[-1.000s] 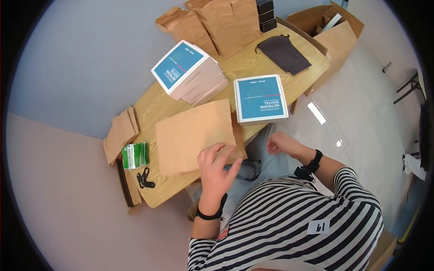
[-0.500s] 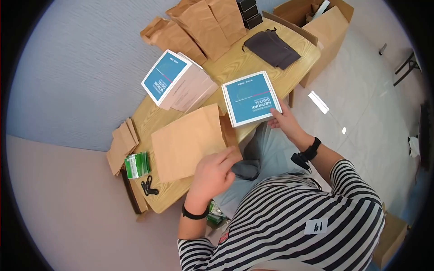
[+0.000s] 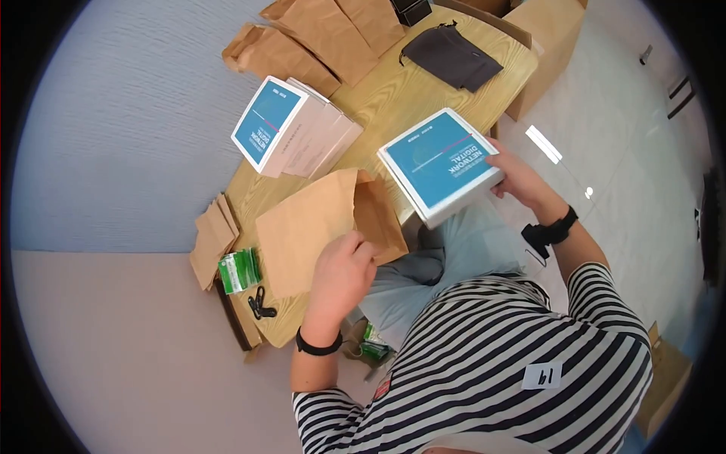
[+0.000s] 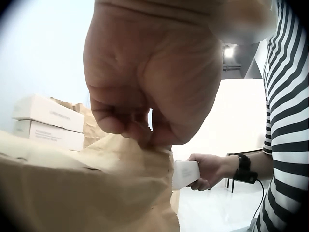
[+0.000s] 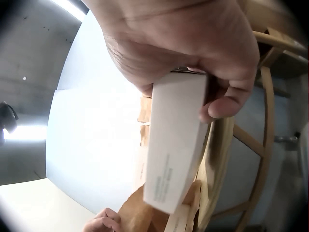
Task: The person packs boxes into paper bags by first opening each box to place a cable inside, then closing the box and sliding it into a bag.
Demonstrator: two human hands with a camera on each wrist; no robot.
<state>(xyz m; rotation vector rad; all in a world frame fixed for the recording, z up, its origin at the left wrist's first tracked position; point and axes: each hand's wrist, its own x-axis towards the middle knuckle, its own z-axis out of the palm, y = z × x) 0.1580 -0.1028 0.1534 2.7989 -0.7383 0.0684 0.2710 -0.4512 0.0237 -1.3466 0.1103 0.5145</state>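
Observation:
My left hand pinches the upper edge of a brown paper bag, which lies on the table with its mouth spread towards my lap. In the left wrist view the curled fingers meet the thumb on the paper. My right hand grips a flat white box by one end, thumb on its blue printed top. Held tilted over the table's front edge, the box has its far end close to the bag's mouth.
Matching boxes are stacked behind the bag. Upright paper bags and a dark drawstring pouch occupy the back. Green packets, black clips and folded paper lie at the left. A cardboard carton stands beyond the table.
The right hand, free a second ago, has taken hold of the box and lifted and tilted it. The left hand has moved onto the bag's edge, and the mouth gapes wider.

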